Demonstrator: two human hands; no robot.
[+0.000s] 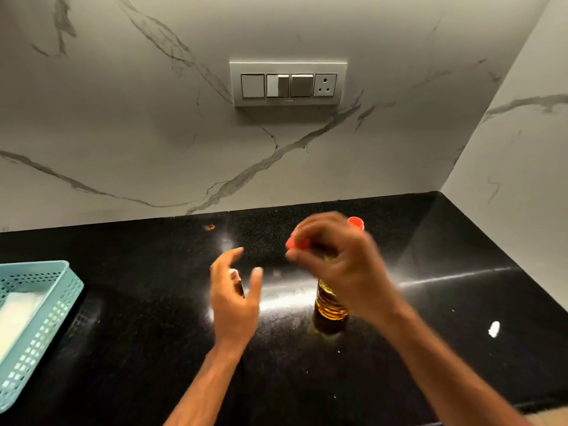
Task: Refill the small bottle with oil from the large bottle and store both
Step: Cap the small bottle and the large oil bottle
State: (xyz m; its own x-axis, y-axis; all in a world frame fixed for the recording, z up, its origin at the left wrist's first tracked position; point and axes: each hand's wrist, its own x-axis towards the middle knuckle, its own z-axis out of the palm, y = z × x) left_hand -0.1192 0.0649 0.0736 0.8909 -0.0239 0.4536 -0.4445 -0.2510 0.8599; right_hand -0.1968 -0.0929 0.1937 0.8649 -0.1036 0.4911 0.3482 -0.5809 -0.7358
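A ribbed clear bottle of golden oil (pixel 330 302) stands on the black countertop (pixel 123 302), its upper part hidden behind my right hand (pixel 341 265). That hand is blurred and pinches an orange cap (pixel 296 243) just above the bottle's top. A second orange cap (pixel 356 222) lies on the counter behind it. My left hand (pixel 233 293) is held upright to the left with its fingers spread. A small dark bottle with a pale top (pixel 238 282) shows between its thumb and fingers; whether they touch it is unclear.
A pale blue perforated basket (pixel 58 305) with something white inside sits at the left edge. A white speck (pixel 494 329) lies on the counter at the right. Marble walls close the back and right side, with a switch panel (pixel 289 84) above.
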